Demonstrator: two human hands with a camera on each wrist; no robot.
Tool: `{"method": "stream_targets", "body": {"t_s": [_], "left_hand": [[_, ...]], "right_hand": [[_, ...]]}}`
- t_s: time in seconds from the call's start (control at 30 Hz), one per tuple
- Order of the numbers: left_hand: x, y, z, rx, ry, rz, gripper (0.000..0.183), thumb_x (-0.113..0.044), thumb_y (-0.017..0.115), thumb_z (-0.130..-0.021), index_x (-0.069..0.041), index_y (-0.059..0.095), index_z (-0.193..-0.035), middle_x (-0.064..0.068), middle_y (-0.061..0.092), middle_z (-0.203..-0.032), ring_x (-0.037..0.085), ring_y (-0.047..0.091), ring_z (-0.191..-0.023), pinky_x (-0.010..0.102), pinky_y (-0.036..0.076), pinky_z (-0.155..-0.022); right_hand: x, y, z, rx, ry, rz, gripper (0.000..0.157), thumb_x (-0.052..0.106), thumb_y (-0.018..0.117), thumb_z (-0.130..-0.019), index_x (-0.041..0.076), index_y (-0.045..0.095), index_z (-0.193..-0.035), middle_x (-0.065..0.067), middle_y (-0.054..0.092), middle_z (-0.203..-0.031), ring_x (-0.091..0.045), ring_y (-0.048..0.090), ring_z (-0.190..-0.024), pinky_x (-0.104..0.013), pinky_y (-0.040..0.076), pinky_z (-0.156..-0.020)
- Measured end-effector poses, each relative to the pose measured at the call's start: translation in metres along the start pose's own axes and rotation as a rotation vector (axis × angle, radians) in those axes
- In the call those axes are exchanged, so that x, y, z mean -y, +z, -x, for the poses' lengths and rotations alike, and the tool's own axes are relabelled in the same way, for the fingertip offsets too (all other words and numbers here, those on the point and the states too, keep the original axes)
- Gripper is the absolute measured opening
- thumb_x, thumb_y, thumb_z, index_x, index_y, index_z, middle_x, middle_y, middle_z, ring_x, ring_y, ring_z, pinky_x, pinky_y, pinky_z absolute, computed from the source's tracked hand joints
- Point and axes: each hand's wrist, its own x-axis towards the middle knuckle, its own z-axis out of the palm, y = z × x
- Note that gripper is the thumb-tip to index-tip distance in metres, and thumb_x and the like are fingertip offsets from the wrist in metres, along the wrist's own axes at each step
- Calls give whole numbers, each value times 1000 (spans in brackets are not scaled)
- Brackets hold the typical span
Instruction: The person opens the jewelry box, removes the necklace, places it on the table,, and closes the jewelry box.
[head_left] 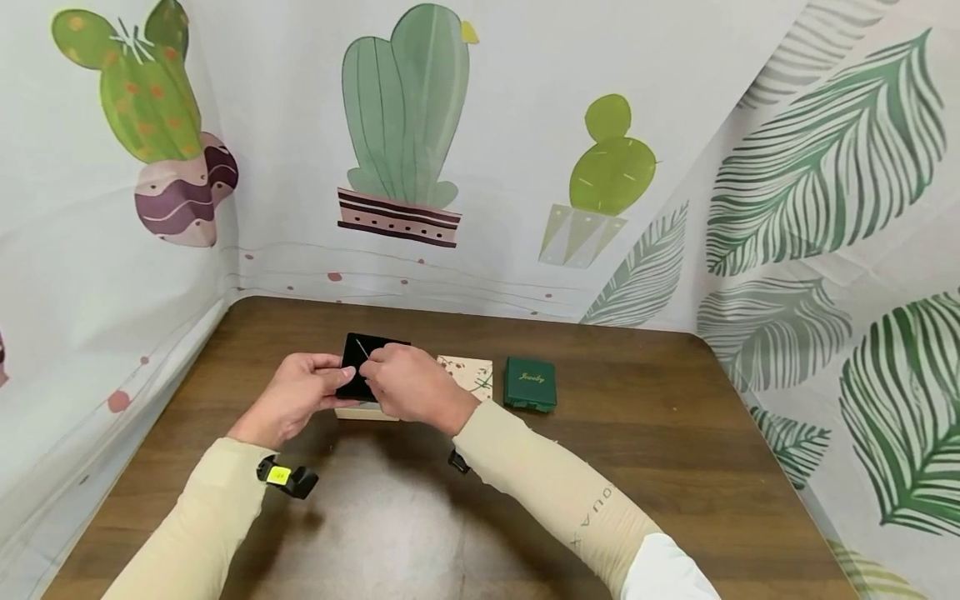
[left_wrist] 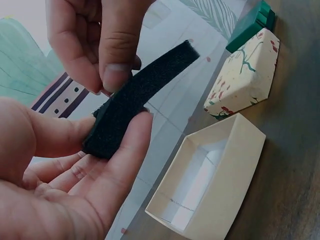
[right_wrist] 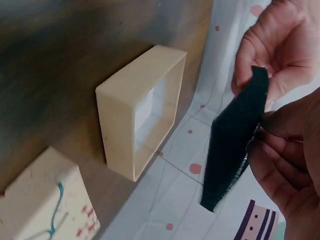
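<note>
Two hands worked at one black pad. The left hand point(head_left: 294, 393) gripped the pad point(right_wrist: 235, 130) by its edge, thumb on one side and fingers on the other. The right hand point(head_left: 412, 382) had its thumb and fingertips pinched together at the pad's face, on a thin silvery strand point(head_left: 363, 348) that ran across it. How much of the strand lay inside that pinch could not be told. The pad was held in the air near the cream box point(head_left: 367, 413), not touching it.

The cream box stood uncovered, its inside whitish. Just right of the cream box sat a floral lid point(head_left: 476, 375) with red blossoms and green stems. Farther right of the cream box, past the lid, stood a green box point(head_left: 530, 383) with gold lettering on top. All three rested on a brown wooden surface point(head_left: 637, 450). A black strap with a yellow label point(head_left: 288, 477) circled the left wrist; pale sleeves point(head_left: 551, 492) covered both forearms. Beyond the cream box hung a white cloth point(head_left: 510, 150) printed with cacti and leaves.
</note>
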Motion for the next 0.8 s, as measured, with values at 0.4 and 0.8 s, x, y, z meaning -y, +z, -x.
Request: {"method": "stream_targets", "body": {"t_s": [0.4, 0.8], "left_hand": [[-5, 1, 0, -1, 13, 13, 43, -7, 61, -104, 20, 51, -135, 10, 75, -112, 12, 74, -97, 41, 62, -89], [-3, 3, -3, -75, -39, -55, 42, -11, 60, -104, 19, 53, -133, 24, 70, -123, 10, 74, -93, 33, 63, -82]], "right_hand": [[0, 7, 0, -80, 13, 117, 16, 16, 75, -87, 14, 72, -102, 1, 72, -101, -15, 67, -92, -23, 57, -89], [-20, 0, -2, -237, 32, -228, 15, -3, 67, -93, 7, 76, -99, -3, 77, -100, -18, 70, -94, -28, 59, -88]]}}
